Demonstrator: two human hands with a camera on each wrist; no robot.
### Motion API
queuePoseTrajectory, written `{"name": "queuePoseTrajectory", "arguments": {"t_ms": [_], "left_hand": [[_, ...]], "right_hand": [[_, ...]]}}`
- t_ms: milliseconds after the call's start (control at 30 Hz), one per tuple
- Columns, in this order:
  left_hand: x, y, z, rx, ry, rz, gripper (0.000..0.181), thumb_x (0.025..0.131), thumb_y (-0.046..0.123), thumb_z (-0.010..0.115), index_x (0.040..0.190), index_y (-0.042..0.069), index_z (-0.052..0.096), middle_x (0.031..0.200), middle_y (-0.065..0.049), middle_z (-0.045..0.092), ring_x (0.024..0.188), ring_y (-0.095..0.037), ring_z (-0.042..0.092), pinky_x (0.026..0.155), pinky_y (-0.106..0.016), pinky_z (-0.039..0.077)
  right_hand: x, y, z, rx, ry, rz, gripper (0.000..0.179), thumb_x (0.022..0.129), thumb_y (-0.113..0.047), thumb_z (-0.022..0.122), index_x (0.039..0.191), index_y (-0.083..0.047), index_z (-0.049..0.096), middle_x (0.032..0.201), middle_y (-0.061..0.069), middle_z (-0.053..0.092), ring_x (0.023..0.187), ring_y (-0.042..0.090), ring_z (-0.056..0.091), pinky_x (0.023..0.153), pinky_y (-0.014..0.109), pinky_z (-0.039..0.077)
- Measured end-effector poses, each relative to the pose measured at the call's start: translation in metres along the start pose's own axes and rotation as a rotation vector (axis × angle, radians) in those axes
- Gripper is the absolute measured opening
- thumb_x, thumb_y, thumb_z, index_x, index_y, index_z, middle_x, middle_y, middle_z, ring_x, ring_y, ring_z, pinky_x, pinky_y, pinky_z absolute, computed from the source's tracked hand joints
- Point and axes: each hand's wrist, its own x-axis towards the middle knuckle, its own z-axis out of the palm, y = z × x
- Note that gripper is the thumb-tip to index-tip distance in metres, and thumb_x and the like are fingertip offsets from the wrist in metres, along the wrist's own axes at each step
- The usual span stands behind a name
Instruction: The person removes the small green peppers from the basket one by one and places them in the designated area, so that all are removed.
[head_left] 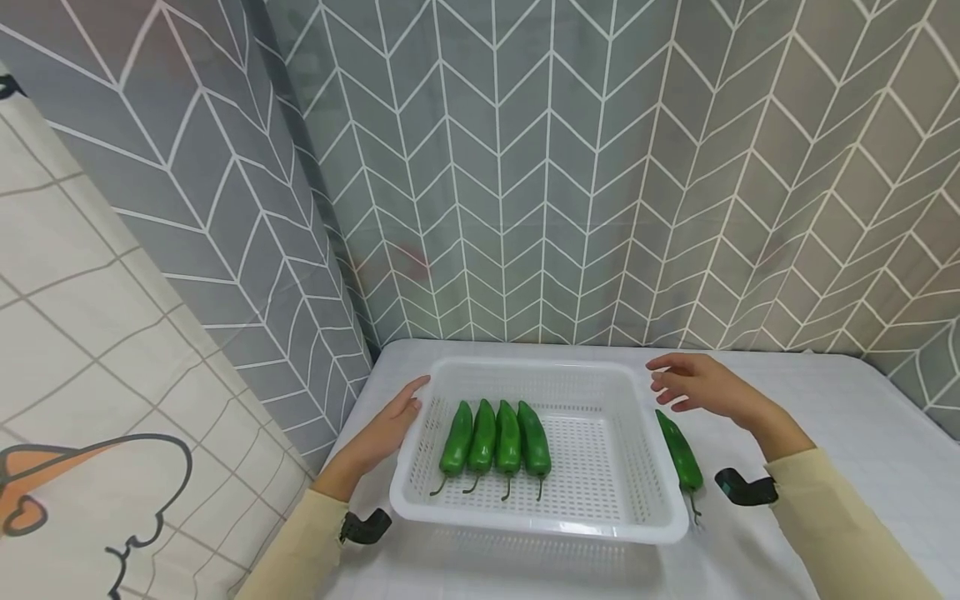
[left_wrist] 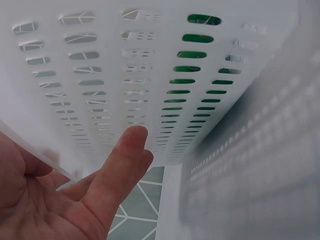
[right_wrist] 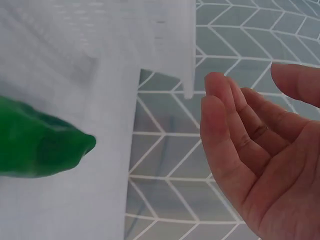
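Observation:
A white plastic basket [head_left: 577, 527] with slotted walls is on the white table. Several green peppers [head_left: 483, 437] lie side by side in its left half, stems towards me. My left hand [head_left: 386, 429] holds the basket's left rim; in the left wrist view, fingers [left_wrist: 131, 142] touch the slotted outer wall below the rim. Just off the right rim hovers my right hand [head_left: 697, 385], its fingers loosely bent and nothing in them. Below it, another green pepper [head_left: 681, 454] lies on the table outside the basket, its tip facing away from me.
The white tabletop [head_left: 817, 408] extends right of the basket, and its far edge meets a grey chevron-patterned curtain [head_left: 525, 167]. At the left hangs a pale checked cloth [head_left: 112, 333] with a cartoon print. Each wrist carries a black mount [head_left: 746, 487].

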Motion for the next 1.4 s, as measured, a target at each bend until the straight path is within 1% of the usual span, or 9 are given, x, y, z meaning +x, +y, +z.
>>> {"name": "queuePoseTrajectory", "arguments": {"t_ms": [233, 467, 633, 667, 733, 867, 1033, 1200, 1400], "left_hand": [[0.000, 0.001, -0.001, 0.012, 0.001, 0.000, 0.051, 0.114, 0.025, 0.027, 0.163, 0.018, 0.016, 0.152, -0.018, 0.046, 0.131, -0.033, 0.054, 0.107, -0.053, 0.042], [-0.001, 0.002, -0.001, 0.009, -0.004, -0.009, 0.051, 0.114, 0.025, 0.027, 0.163, 0.019, 0.016, 0.152, -0.016, 0.046, 0.131, -0.032, 0.053, 0.108, -0.052, 0.041], [-0.001, 0.003, -0.001, 0.013, -0.005, 0.007, 0.051, 0.114, 0.025, 0.028, 0.163, 0.018, 0.017, 0.151, -0.018, 0.047, 0.129, -0.033, 0.055, 0.105, -0.052, 0.044], [-0.002, 0.003, -0.001, 0.007, -0.004, 0.002, 0.051, 0.114, 0.025, 0.028, 0.163, 0.020, 0.017, 0.151, -0.017, 0.047, 0.129, -0.032, 0.055, 0.105, -0.051, 0.044], [-0.002, 0.003, -0.001, 0.005, -0.009, 0.007, 0.051, 0.114, 0.026, 0.028, 0.163, 0.019, 0.017, 0.151, -0.018, 0.047, 0.128, -0.033, 0.056, 0.104, -0.051, 0.045], [-0.002, 0.002, -0.002, 0.006, -0.020, 0.014, 0.051, 0.114, 0.025, 0.027, 0.163, 0.017, 0.016, 0.151, -0.020, 0.046, 0.129, -0.034, 0.055, 0.104, -0.050, 0.045], [-0.001, 0.001, -0.002, 0.023, -0.017, 0.024, 0.052, 0.114, 0.027, 0.027, 0.163, 0.015, 0.015, 0.150, -0.021, 0.047, 0.128, -0.034, 0.056, 0.104, -0.049, 0.045], [-0.001, 0.001, -0.002, 0.021, -0.018, 0.021, 0.051, 0.114, 0.026, 0.026, 0.163, 0.016, 0.014, 0.150, -0.021, 0.047, 0.128, -0.033, 0.056, 0.105, -0.050, 0.045], [-0.002, 0.003, -0.001, 0.020, -0.020, 0.020, 0.051, 0.114, 0.025, 0.026, 0.163, 0.016, 0.015, 0.151, -0.020, 0.046, 0.129, -0.034, 0.055, 0.105, -0.051, 0.044]], "right_hand": [[0.004, -0.013, -0.001, -0.018, -0.019, -0.041, 0.045, 0.107, -0.016, 0.053, 0.139, 0.014, 0.046, 0.121, 0.027, 0.064, 0.103, 0.034, 0.069, 0.084, 0.046, 0.058], [0.010, -0.027, 0.002, -0.028, -0.022, -0.066, 0.043, 0.106, -0.016, 0.054, 0.137, 0.014, 0.049, 0.120, 0.027, 0.064, 0.102, 0.034, 0.069, 0.084, 0.047, 0.058], [0.015, -0.035, 0.004, -0.031, -0.026, -0.076, 0.041, 0.106, -0.015, 0.055, 0.135, 0.013, 0.051, 0.115, 0.022, 0.066, 0.099, 0.032, 0.070, 0.083, 0.045, 0.059], [0.016, -0.037, 0.005, -0.030, -0.026, -0.074, 0.041, 0.106, -0.015, 0.055, 0.135, 0.012, 0.052, 0.115, 0.021, 0.067, 0.099, 0.031, 0.070, 0.083, 0.045, 0.059], [0.017, -0.041, 0.006, -0.030, -0.029, -0.074, 0.040, 0.106, -0.016, 0.056, 0.135, 0.012, 0.052, 0.114, 0.019, 0.067, 0.098, 0.030, 0.070, 0.083, 0.045, 0.058], [0.021, -0.048, 0.008, -0.028, -0.038, -0.079, 0.041, 0.106, -0.017, 0.055, 0.137, 0.011, 0.051, 0.114, 0.017, 0.068, 0.099, 0.033, 0.069, 0.084, 0.046, 0.058], [0.029, -0.051, 0.013, -0.007, -0.054, -0.093, 0.042, 0.106, -0.017, 0.055, 0.138, 0.011, 0.050, 0.116, 0.021, 0.066, 0.100, 0.034, 0.069, 0.085, 0.048, 0.058], [0.035, -0.053, 0.018, 0.007, -0.076, -0.103, 0.041, 0.106, -0.016, 0.056, 0.136, 0.010, 0.052, 0.116, 0.020, 0.067, 0.097, 0.031, 0.070, 0.085, 0.048, 0.058], [0.041, -0.058, 0.021, 0.002, -0.084, -0.088, 0.041, 0.106, -0.018, 0.056, 0.137, 0.009, 0.052, 0.116, 0.019, 0.067, 0.098, 0.032, 0.069, 0.085, 0.047, 0.058]]}}
